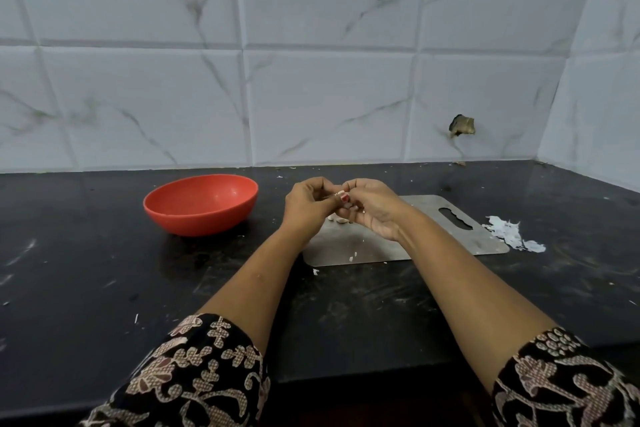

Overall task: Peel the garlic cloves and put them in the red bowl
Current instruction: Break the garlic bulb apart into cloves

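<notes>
Working over a black counter (104,288) below marbled white tiles (311,97). We note the left hand (304,204) and right hand (374,211) together, fingertips pinching 1 clove (340,193) above the steel board (433,218). Bowl (201,204) sits left of the board, peels (512,236) right.

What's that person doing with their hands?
A person is peeling a garlic clove, pinching it with the left hand and right hand above a steel cutting board. A few more cloves lie on the board under the hands. The red bowl stands on the left, with no cloves showing in it. Peels lie right of the board.
</notes>
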The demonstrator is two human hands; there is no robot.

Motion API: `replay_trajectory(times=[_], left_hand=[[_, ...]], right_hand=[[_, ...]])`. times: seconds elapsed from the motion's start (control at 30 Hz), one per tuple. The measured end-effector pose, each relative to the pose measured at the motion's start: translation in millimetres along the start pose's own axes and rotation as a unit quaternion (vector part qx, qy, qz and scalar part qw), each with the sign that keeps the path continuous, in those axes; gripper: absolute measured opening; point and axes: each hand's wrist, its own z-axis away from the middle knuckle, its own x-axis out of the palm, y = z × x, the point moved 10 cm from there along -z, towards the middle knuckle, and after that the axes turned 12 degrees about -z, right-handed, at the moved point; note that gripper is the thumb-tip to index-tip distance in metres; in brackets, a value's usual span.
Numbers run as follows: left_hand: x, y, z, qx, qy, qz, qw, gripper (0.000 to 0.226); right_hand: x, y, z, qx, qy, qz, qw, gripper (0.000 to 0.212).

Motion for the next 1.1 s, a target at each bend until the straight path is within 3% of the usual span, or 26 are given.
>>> replay_trajectory(times=[0.6,0.9,1.1], left_hand=[[-2.8,5.5,2.5,0.007,0.036,-0.008,0.999,0.009],[-7.7,-6.6,-3.9,-0.015,0.052,-0.012,0.998,0.013],[-19.2,-26.7,-3.6,-0.082,0.095,0.102,0.987,0.012]], right_hand=[[-0.5,-1.9,-0.7,-0.018,0.026,0.009,0.999,0.027],[3.9,5.4,-0.6,-0.006,-0.003,-0.012,1.000,0.016],[5.6,9.8,-2.6,0.003,-0.030,0.005,1.000,0.037]])
